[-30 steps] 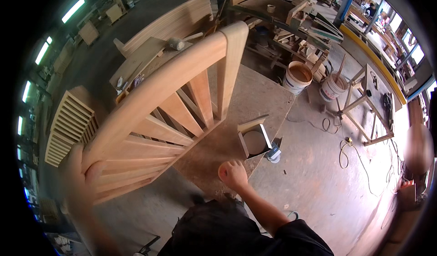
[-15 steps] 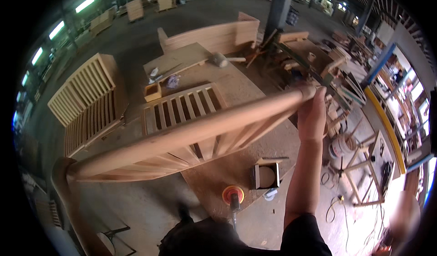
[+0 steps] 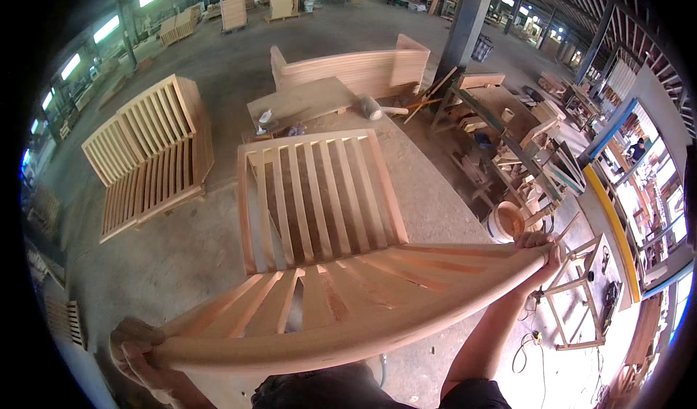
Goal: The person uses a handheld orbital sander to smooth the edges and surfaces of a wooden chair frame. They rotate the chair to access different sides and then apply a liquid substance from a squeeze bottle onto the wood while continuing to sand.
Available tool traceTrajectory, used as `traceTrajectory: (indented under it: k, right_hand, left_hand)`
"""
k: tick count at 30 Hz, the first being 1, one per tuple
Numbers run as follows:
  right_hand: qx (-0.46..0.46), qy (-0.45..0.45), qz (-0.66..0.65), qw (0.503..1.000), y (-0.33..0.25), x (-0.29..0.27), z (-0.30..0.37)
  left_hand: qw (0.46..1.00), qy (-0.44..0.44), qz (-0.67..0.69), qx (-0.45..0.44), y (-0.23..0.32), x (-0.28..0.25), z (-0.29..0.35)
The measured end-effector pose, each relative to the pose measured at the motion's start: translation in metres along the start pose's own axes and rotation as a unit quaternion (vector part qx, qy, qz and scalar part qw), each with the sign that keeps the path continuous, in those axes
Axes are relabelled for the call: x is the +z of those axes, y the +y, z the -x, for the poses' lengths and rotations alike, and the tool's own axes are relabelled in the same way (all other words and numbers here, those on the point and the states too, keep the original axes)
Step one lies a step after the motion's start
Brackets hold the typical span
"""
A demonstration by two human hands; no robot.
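A fan-shaped wooden panel [image 3: 348,343] spans the front of the view, its thick curved rail toward the person and its slats spreading away from there. Beyond it, a brown surface [image 3: 439,184] carries a slatted wooden frame [image 3: 315,195]; the panel's far edge meets the frame's near edge in view, but I cannot tell whether the 2 are joined. On the floor to the left stand slatted sections [image 3: 145,155]. A stack of curved boards [image 3: 345,73] is behind the surface, and a small stand [image 3: 577,285] is at the right. A bucket [image 3: 504,224] is near the surface's right edge. The person's 2 hands hold the panel by its rail: the left hand [image 3: 136,345] has its grip wrapped around the left end, and the right hand [image 3: 541,253] curls over the right end. A mallet [image 3: 371,108] and a smaller white bottle [image 3: 265,117] are at the surface's far side.
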State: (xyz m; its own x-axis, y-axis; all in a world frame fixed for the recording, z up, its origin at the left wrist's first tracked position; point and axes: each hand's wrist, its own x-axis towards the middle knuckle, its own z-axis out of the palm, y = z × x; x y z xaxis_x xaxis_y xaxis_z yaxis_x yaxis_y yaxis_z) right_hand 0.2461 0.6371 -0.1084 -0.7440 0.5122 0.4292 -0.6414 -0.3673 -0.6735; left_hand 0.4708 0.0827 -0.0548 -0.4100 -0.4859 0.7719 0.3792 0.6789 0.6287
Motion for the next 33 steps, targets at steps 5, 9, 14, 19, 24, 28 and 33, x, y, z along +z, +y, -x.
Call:
traceTrajectory:
  k: [5,9,14,19,24,28,33]
  right_hand:
    - [-0.037,0.026,-0.002,0.999,-0.007,-0.023,0.034]
    - [-0.072,0.074,0.111,0.988,-0.016,-0.019,0.077]
    - [-0.071,0.000,0.089,0.993,-0.021,-0.009,0.145]
    - [0.005,-0.064,0.082,0.995,-0.014,0.033,0.207]
    - [0.061,-0.079,0.099,0.990,-0.013,0.066,0.259]
    - [0.075,-0.079,0.112,0.988,-0.010,0.072,0.281]
    - [0.130,-0.088,0.168,0.973,-0.020,0.063,0.318]
  left_hand:
    - [0.997,0.012,0.054,0.061,-0.034,0.016,-0.027]
    - [0.991,0.031,0.133,-0.004,-0.078,0.028,-0.053]
    - [0.962,0.128,0.226,-0.086,-0.142,0.058,-0.093]
    - [0.907,0.149,0.351,-0.181,-0.203,0.085,-0.122]
    - [0.880,0.191,0.324,-0.290,-0.250,0.089,-0.125]
    - [0.860,0.186,0.344,-0.329,-0.302,0.067,-0.113]
    - [0.889,0.118,0.269,-0.352,-0.323,0.036,-0.087]
